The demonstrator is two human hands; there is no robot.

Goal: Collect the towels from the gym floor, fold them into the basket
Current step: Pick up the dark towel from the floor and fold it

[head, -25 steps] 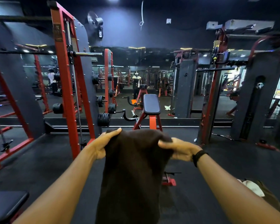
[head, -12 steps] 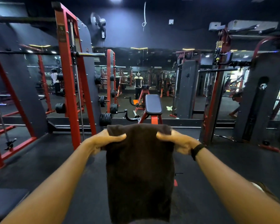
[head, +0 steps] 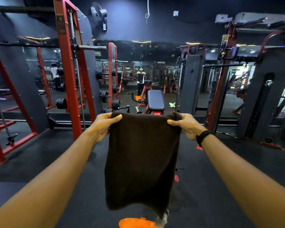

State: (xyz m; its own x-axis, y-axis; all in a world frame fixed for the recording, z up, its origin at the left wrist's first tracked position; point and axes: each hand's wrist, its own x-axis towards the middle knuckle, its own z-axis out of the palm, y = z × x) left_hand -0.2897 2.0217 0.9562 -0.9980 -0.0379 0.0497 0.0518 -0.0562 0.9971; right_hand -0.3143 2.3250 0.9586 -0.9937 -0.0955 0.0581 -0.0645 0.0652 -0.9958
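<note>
Both hands pinch towel (head: 141, 155) top corners, L (head: 104, 125), R (head: 186, 125), hanging between

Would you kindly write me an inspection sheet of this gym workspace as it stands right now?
Surface: dark gym floor, bare where visible.
Job's things: dark brown towel hangs in the air, held by its top corners; orange basket rim shows at the bottom edge, below the towel.
Clutter: a small pale scrap lies on the floor near the mirror; what it is cannot be told.
Hands: left hand pinches the towel's left corner; right hand pinches the right corner.
Cables: a white cord hangs from the ceiling.
Surroundings: padded bench ahead, red rack to the left, mirror wall behind.
</note>
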